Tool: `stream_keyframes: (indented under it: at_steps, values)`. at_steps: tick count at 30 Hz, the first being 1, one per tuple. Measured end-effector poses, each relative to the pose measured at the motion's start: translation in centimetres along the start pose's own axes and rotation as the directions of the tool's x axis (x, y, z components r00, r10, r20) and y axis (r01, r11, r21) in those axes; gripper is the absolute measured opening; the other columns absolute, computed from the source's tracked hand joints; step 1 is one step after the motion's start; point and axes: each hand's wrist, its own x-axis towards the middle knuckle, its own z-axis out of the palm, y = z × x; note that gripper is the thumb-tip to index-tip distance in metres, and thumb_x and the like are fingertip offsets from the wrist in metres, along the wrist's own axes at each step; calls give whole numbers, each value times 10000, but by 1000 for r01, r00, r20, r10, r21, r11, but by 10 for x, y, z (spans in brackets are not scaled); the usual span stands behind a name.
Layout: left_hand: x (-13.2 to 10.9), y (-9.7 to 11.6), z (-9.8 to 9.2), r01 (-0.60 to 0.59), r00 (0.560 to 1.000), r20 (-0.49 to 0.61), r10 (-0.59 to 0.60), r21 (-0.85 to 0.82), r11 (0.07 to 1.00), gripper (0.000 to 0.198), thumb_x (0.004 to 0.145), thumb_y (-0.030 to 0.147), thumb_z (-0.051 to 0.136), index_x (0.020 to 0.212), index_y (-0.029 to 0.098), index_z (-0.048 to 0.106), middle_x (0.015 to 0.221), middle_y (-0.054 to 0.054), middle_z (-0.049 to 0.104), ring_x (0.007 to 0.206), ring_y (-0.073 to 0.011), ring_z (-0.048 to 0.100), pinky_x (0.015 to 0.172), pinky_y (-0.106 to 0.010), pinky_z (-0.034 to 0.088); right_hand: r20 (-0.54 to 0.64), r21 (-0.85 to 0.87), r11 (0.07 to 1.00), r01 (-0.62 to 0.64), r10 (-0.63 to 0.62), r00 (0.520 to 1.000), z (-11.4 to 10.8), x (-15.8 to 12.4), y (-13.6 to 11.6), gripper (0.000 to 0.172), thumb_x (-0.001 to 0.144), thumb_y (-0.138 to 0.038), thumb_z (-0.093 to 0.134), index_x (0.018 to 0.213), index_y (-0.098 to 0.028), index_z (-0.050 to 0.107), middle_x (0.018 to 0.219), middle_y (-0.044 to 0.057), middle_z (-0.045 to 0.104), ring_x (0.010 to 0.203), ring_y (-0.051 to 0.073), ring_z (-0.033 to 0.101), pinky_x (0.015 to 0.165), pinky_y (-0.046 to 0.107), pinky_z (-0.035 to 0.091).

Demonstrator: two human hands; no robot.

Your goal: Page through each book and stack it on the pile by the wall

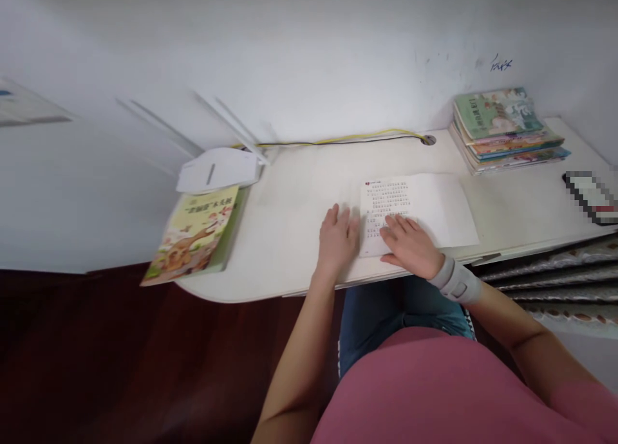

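Note:
A book (454,206) lies open on the white desk in front of me, printed text on its left page and a blank white page on its right. My right hand (410,243) rests with fingers stretched out over the lower part of the printed page; a grey band wraps that wrist. Just off the book's left edge, my left hand (338,238) lies on the desk with its fingers extended. Neither hand grips anything.
At the left stands a white router (219,168) with raised antennas. A yellow-green picture book (197,231) overhangs the desk's left end. Yellow and black cables (333,139) run along the wall to a hole. A stack of books (506,132) and a blurred-out phone-like object (591,196) sit right.

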Motion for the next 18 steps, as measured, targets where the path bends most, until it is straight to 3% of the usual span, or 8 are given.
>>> stream_keyframes:
  at_steps: [2,4,6,8,9,11,14,18]
  values:
    - [-1,-4,-6,84,996,-23,-85,-26,996,544,880,301,441,1372,69,457,1435,-247,442,1323,-355,427,1042,-538,377,14,9,999,36,-37,999,2,7,-8,506,875,-383,606,1275,-80,546,1373,221,513,1256,330,483,1022,469,409]
    - [-2,-6,-13,210,978,5,-211,-84,974,620,829,255,486,1411,63,397,1254,-235,587,1164,-339,563,965,-518,440,15,18,998,56,-56,998,5,10,-11,478,889,-372,586,1272,-88,553,1329,203,553,1226,319,506,1001,460,433]
    - [-1,-5,-17,297,955,61,-290,-194,935,575,798,251,511,1350,95,474,963,-139,679,944,-290,642,882,-481,483,-2,56,997,49,-49,999,7,9,-10,493,895,-417,567,1271,-97,558,1302,193,576,1219,314,516,1006,461,436]
    - [1,0,-20,310,950,91,-299,-404,861,425,773,281,549,1172,143,603,782,-51,649,822,-238,641,839,-436,497,-33,137,991,10,-5,999,7,8,-8,531,905,-480,525,1283,-107,553,1292,189,588,1215,299,534,1018,453,436]
    - [2,4,-22,303,950,106,-294,-545,782,354,754,302,581,1073,160,635,750,-27,630,806,-218,636,826,-414,501,-47,192,981,-20,30,998,6,7,-6,546,914,-502,497,1298,-116,543,1289,184,594,1207,287,548,1015,441,445]
    - [7,15,-25,292,946,166,-278,-809,509,285,708,320,649,957,182,635,725,0,609,828,-197,637,791,-371,511,-60,312,946,-91,115,992,2,5,0,569,933,-526,440,1345,-138,503,1293,165,602,1186,265,577,987,414,480]
    - [15,39,-33,296,937,270,-224,-951,93,242,680,267,693,896,205,607,670,20,576,908,-205,643,761,-356,524,-69,525,836,-161,230,971,-10,4,13,625,935,-555,405,1422,-164,402,1320,147,592,1167,258,602,952,410,518]
    - [24,82,-38,253,962,264,-75,-958,-138,192,712,193,644,887,223,571,649,42,540,985,-200,628,873,-439,517,-94,782,610,-128,319,943,-36,-1,38,748,893,-604,452,1473,-162,286,1325,164,580,1200,261,583,948,410,530]
